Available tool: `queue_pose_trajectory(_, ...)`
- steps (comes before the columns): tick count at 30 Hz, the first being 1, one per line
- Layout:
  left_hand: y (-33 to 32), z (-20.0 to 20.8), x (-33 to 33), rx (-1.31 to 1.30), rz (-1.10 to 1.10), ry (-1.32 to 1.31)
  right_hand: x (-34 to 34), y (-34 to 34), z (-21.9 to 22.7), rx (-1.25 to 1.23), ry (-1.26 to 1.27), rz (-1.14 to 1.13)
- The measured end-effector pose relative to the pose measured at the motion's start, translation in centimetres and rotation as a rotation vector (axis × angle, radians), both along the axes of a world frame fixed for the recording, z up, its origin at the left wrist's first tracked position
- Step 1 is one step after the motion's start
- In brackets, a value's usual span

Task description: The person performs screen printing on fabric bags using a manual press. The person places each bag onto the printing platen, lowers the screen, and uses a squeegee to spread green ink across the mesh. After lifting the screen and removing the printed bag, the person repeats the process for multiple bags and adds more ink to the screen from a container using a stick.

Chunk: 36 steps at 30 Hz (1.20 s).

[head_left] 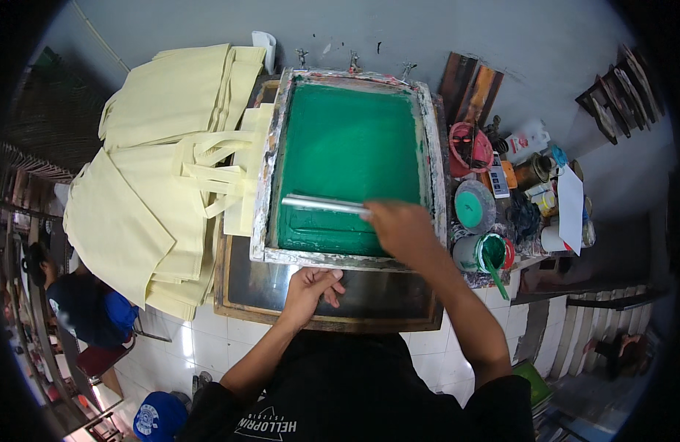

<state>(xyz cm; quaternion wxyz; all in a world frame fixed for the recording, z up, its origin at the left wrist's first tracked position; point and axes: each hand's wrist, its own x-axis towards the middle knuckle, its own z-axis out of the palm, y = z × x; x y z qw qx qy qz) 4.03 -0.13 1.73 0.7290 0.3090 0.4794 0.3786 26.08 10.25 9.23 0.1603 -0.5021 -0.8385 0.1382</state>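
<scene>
On the left, pale yellow cloth bags (152, 202) are heaped in loose layers beside the work, probably so that they can be reached easily. By the near edge of the frame, the left hand (313, 295) is held with its fingers loosely curled and nothing seen in it; whether the frame is touched cannot be told. The wooden frame (268, 206) is laid above a dark board (384, 306), with metal bolts (355, 60) set along its far edge, perhaps to keep it steady. Within it, green ink (347, 132) is spread, presumably contained by the raised sides. The squeegee (325, 203) is placed inside the frame, toward its near end, and is grasped at its right end by the right hand (399, 230), likely for control from above. Farther right, a bowl (470, 210) and a tub (465, 254) with a green stick (496, 274) in it are kept close, apparently as an ink supply. The squeegee's long axis is laid mostly crosswise, its free end pointed left and slightly away from the person; its other end is hidden by the grip
</scene>
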Motion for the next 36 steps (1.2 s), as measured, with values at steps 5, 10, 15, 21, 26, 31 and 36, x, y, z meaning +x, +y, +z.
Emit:
queue_pose_trajectory(5, 0.2, 0.0, -0.7, -0.035, -0.011, -0.032, 0.7, -0.6, 4.0, -0.116, 0.007, 0.127)
queue_pose_trajectory(10, 0.1, 0.2, -0.2, -0.042, 0.0, -0.03, 0.1, -4.6, 1.2, 0.014, 0.02, 0.139)
queue_pose_trajectory(15, 0.0, -0.1, -0.6, -0.05, -0.017, -0.062, 0.1, -1.1, -1.2, 0.247, -0.078, 0.153)
queue_pose_trajectory(21, 0.1, 0.1, -1.3, -0.069, -0.072, -0.051, 0.9, 14.1, -2.1, 0.221, -0.127, 0.089)
queue_pose_trajectory(26, 1.0, 0.3, -2.4, -0.292, -0.04, -0.383, 2.0, 25.8, 1.3, -0.153, -0.115, 0.061)
queue_pose_trajectory(31, 1.9, 2.8, -3.7, -0.221, -0.294, -0.374, 1.0, 27.3, 1.8, -0.057, -0.049, -0.077)
queue_pose_trajectory(36, 12.3, 5.4, -2.1, 0.505, -0.218, 0.145, 0.6, 25.8, -2.0, 0.382, -0.145, -0.166)
